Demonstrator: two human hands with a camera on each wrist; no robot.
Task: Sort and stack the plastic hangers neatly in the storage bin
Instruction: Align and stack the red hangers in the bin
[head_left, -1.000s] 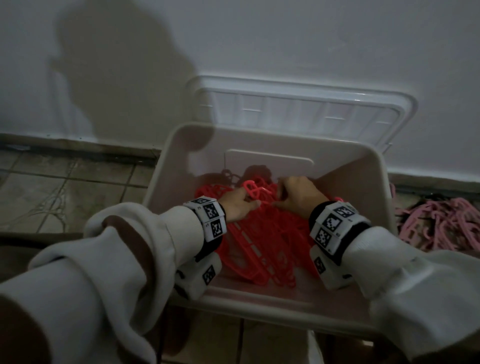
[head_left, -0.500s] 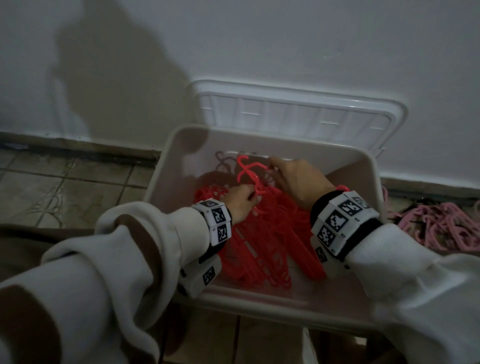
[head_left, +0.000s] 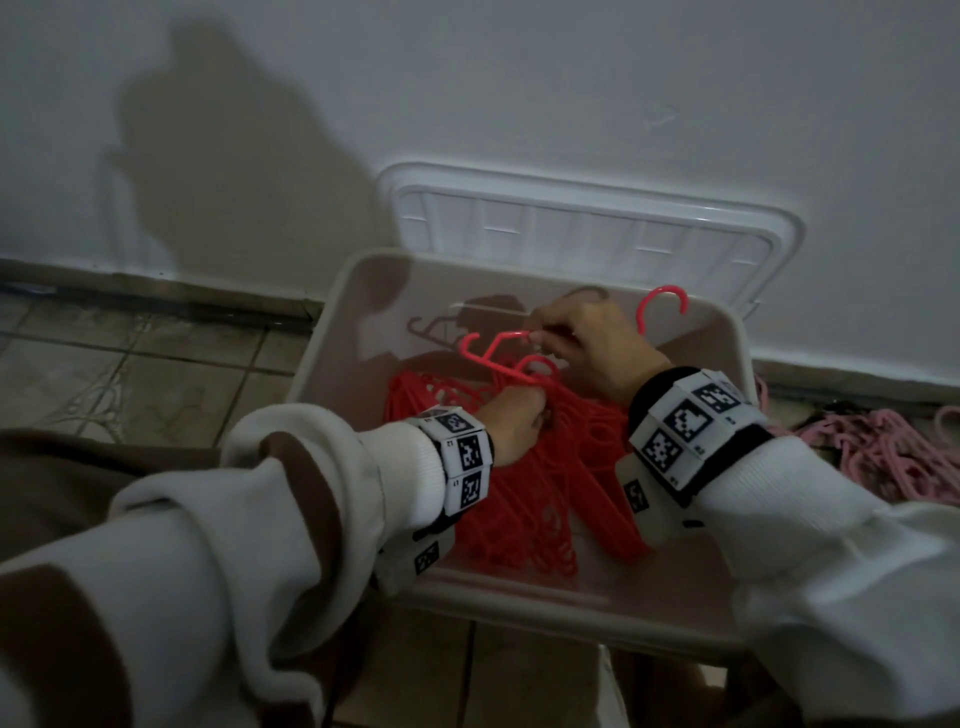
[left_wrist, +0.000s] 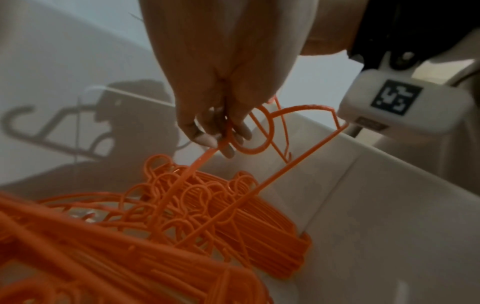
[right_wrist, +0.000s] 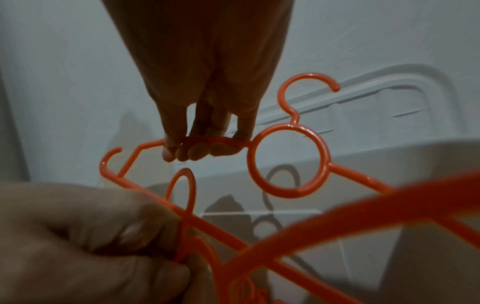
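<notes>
Red ring-necked plastic hanger, right hand pinching shoulder

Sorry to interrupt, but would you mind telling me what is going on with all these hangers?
A person is sorting red plastic hangers in a pale storage bin on a tiled floor. The right hand grips one lifted hanger by its shoulder, hook up, above the pile of red hangers. The left hand pinches a hanger in the pile. The bin's lid leans on the wall, and pink hangers lie outside to the right.
</notes>
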